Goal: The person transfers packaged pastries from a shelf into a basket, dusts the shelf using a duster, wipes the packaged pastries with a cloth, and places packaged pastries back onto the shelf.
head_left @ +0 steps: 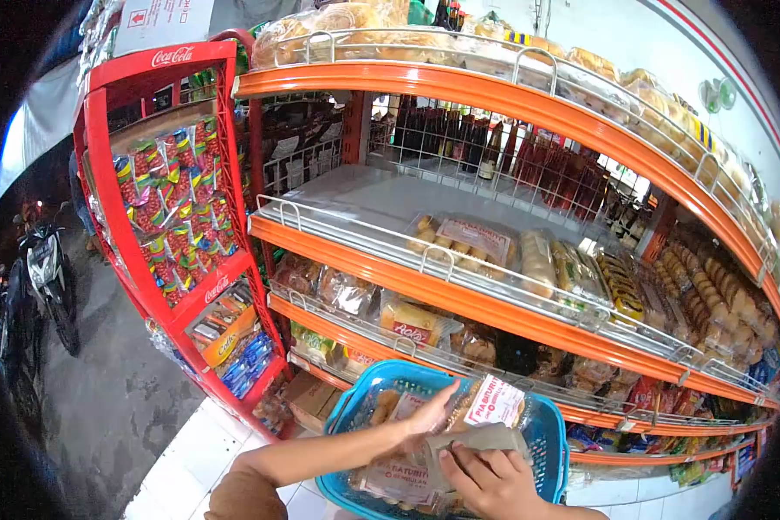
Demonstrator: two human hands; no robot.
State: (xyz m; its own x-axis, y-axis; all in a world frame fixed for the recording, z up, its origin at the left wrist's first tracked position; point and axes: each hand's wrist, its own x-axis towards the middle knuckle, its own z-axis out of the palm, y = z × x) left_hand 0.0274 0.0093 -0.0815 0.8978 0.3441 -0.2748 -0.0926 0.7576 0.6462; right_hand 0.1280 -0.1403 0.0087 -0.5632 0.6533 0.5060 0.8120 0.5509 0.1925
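A person's left hand (432, 414) open beside a labelled pack (497, 402) in a blue basket (557, 433), right hand (494, 482) gripping a grey-brown item (499, 436), orange-edged shelf (390, 195) beyond

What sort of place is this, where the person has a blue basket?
Probably a small grocery shop: orange-edged shelves carry packaged bread, a red Coca-Cola rack displays snack packets, and the blue basket holds packs labelled Pia Baturiti.

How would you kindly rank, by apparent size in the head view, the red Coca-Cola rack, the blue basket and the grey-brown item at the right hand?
1. Red Coca-Cola rack
2. Blue basket
3. Grey-brown item, partly covered
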